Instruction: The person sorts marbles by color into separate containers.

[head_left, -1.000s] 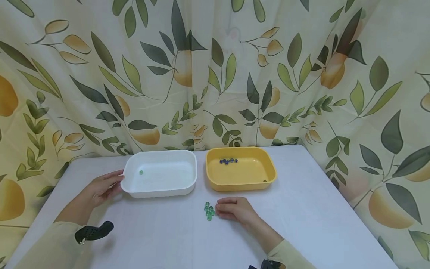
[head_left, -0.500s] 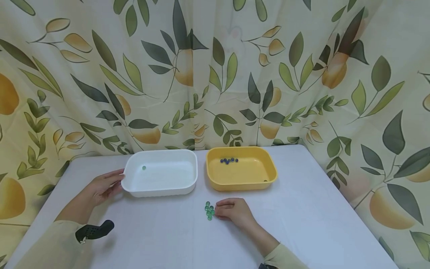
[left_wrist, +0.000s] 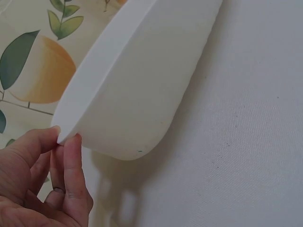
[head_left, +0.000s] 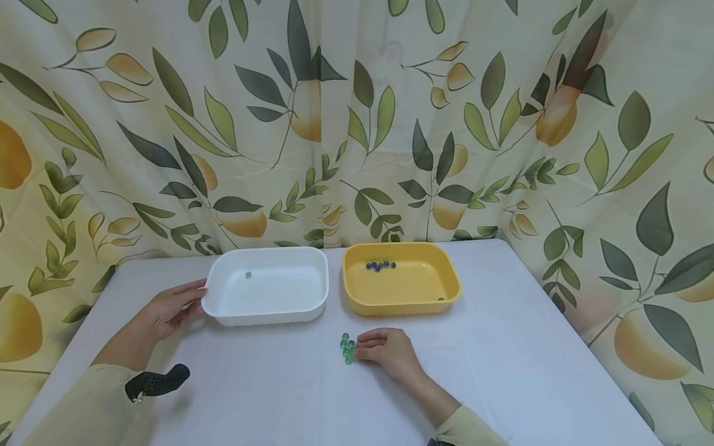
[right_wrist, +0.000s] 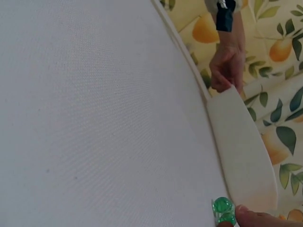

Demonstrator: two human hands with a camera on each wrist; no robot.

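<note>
My left hand (head_left: 174, 311) pinches the left rim of a white tray (head_left: 268, 314) between thumb and fingers, plain in the left wrist view (left_wrist: 47, 184). Inside that tray, toward its left side, is one green marble (head_left: 248, 275). Below the gap between the trays, a small cluster of green marbles (head_left: 345, 345) lies on the tablecloth. My right hand (head_left: 387, 353) is at the cluster's right side, fingers curled. In the right wrist view, its thumb and a fingertip pinch a green marble (right_wrist: 227, 218), with another beside it. The fingers partly hide that marble.
A yellow tray (head_left: 401, 308) stands right of the white one. Several dark blue marbles (head_left: 378, 266) sit at its back, and a small dark marble (head_left: 441, 299) is near its front right corner. A leaf-and-fruit patterned curtain (head_left: 357, 186) hangs behind the table.
The green marble in the white tray has rolled right and slightly back. My right hand has shifted slightly left against the green cluster. My left hand stays on the rim.
</note>
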